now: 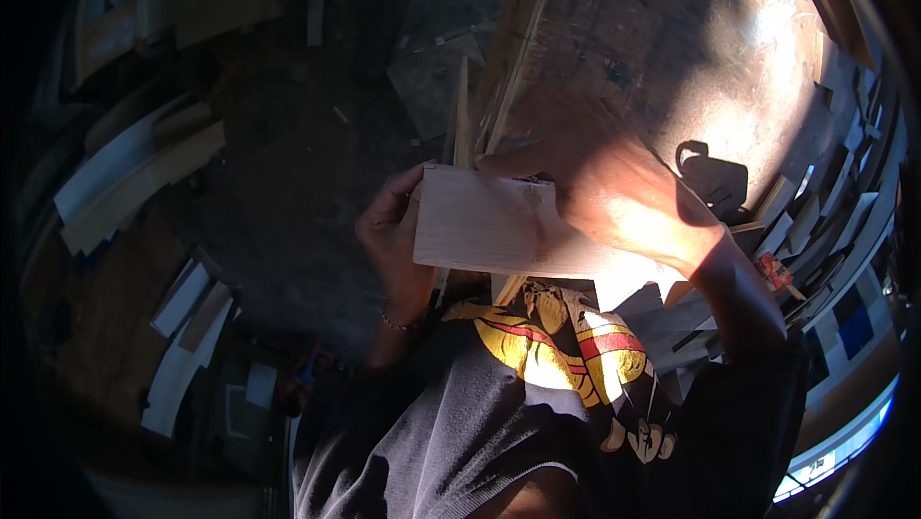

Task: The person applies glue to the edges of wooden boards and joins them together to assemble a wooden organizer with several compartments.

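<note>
A pale wooden board (475, 226) with straight edges is held up in front of my body. My left hand (395, 236) is closed round the board's left end, with the fingers partly hidden behind it. Across the board's right part and far edge lies my right hand (619, 188), its thumb pointing left along that edge. Motion and shadow smear the other fingers of this hand, so their grip does not show. A reddish-brown mark shows on the board's face beside the right hand.
Beyond the board, a long wooden beam (518, 49) runs away from me. Wood pieces (144, 169) lie at the left, and more offcuts (815, 222) crowd the right side. Bright sunlight falls on the brown floor (758, 68) at the far right; the left is in deep shade.
</note>
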`<state>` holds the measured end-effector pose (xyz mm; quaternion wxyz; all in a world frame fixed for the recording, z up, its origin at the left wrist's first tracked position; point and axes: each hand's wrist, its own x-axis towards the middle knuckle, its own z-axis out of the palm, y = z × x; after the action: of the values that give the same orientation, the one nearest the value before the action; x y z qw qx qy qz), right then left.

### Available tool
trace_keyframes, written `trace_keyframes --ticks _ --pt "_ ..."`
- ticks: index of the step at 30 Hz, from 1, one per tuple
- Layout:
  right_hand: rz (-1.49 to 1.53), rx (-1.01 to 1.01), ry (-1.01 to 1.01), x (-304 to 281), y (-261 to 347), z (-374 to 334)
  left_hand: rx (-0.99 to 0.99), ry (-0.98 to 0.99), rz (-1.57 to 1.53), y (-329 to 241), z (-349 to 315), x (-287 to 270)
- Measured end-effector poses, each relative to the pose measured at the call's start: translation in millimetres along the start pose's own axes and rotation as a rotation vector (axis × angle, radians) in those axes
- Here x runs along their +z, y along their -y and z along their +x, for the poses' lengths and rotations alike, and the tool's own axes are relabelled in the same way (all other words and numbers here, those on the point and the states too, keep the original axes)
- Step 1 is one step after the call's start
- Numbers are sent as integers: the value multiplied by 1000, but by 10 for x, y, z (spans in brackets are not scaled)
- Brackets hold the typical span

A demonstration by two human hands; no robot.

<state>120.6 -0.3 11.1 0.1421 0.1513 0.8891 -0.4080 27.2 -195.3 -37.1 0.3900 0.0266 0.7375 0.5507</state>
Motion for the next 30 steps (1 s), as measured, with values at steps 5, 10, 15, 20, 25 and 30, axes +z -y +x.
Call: trace_keyframes --ticks 5,10,15,20,25,30 --pt "209 204 99 -150 -53 -140 45 -3 -33 30 1 4" --pt "-86 62 86 12 28 -150 58 -23 -81 9 8 36" --pt "-103 69 76 68 -134 -339 45 29 -49 23 39 1" --pt "10 101 115 20 -295 -457 37 -7 -40 72 12 -38" --pt "-42 46 38 6 -490 -678 40 0 7 43 18 -19" --pt "-18 161 80 118 -359 -596 44 33 -119 11 70 24"
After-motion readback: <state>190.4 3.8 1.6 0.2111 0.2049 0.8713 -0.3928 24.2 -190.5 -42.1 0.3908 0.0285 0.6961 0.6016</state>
